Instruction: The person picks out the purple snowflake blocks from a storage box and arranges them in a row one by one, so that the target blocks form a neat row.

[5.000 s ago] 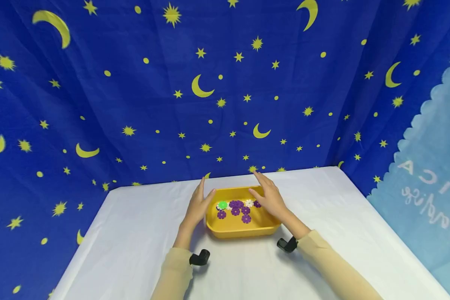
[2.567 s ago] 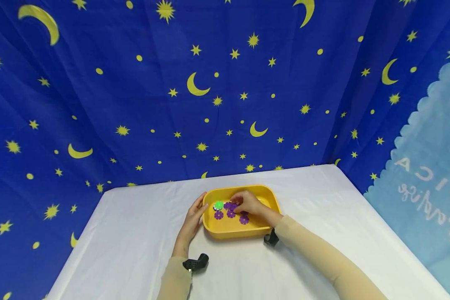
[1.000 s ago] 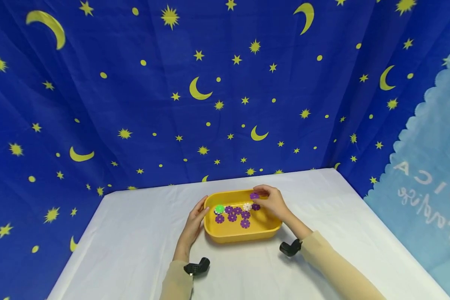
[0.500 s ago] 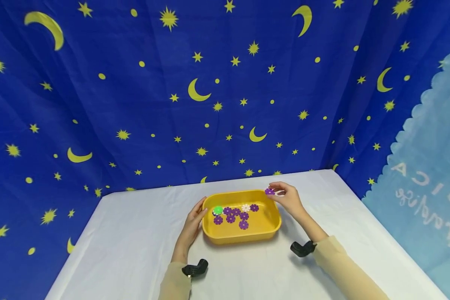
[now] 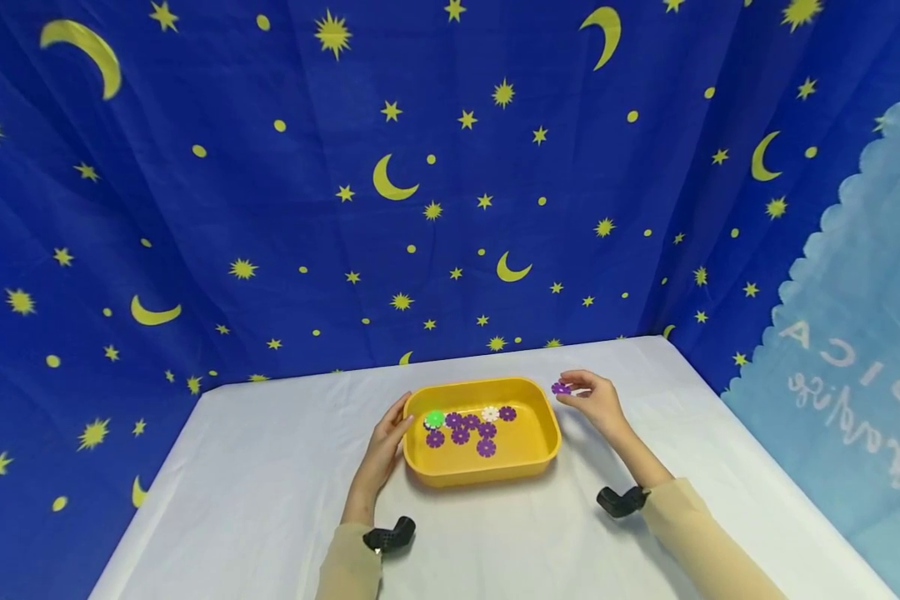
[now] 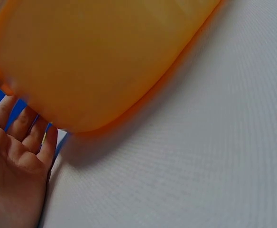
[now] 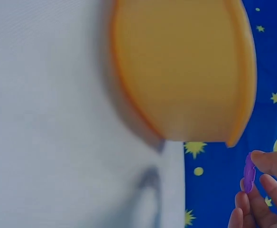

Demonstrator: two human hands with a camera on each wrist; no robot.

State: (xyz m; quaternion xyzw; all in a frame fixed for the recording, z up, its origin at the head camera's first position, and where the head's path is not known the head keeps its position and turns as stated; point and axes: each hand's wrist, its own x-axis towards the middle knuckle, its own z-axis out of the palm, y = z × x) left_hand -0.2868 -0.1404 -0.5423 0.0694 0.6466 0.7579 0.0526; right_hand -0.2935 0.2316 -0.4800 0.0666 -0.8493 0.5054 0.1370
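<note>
A yellow plastic tray (image 5: 521, 442) stands on the white-covered table. My left hand (image 5: 381, 442) holds its left end, thumb at the rim and fingers against the outer wall, as the left wrist view shows on the tray's side (image 6: 96, 57). Just beyond the right end, my right hand (image 5: 596, 404) pinches a purple flower-shaped disc (image 5: 561, 388) above the table. The right wrist view shows this purple disc (image 7: 249, 173) edge-on between thumb and fingers. Several purple discs (image 5: 486, 448), a white disc (image 5: 491, 413) and a green disc (image 5: 435, 419) lie inside the tray.
White cloth (image 5: 255, 475) covers the table around the tray. A blue curtain (image 5: 450, 242) with yellow moons and stars hangs behind it. A light blue cloth (image 5: 862, 333) with white lettering hangs on the right. Black wrist cameras (image 5: 621, 502) sit on both forearms.
My right hand reached into the tray, took a purple disc, lifted it over the right rim and carried it rightward. The left hand came to the tray's left end and stayed there.
</note>
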